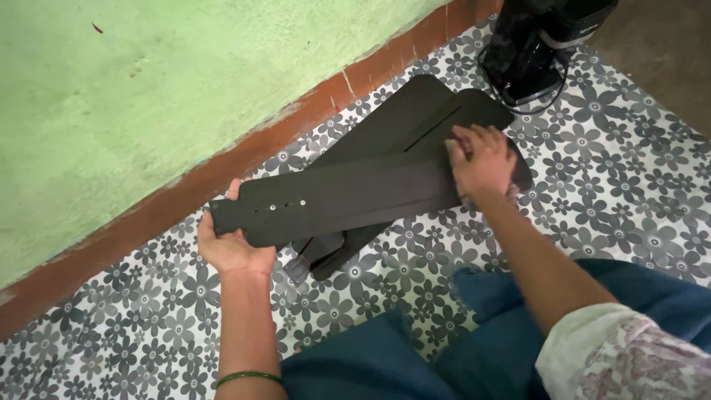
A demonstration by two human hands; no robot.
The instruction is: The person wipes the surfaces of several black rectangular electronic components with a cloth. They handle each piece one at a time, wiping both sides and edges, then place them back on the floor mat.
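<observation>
A long black fan blade (355,194) with small screw holes near its narrow end is held level above the floor. My left hand (231,248) grips its narrow end from below, thumb over the edge. My right hand (481,161) lies flat on top of its wide end, fingers spread. Under it, two more black fan blades (415,118) lie stacked on the flower-patterned floor covering (615,170), angled toward the wall.
A black fan motor housing (541,41) with a looped black cable stands at the far right, near the blades' wide ends. A green wall (148,96) with a red-brown skirting band (222,174) runs along the left. My knees in blue cloth (415,355) are at the bottom.
</observation>
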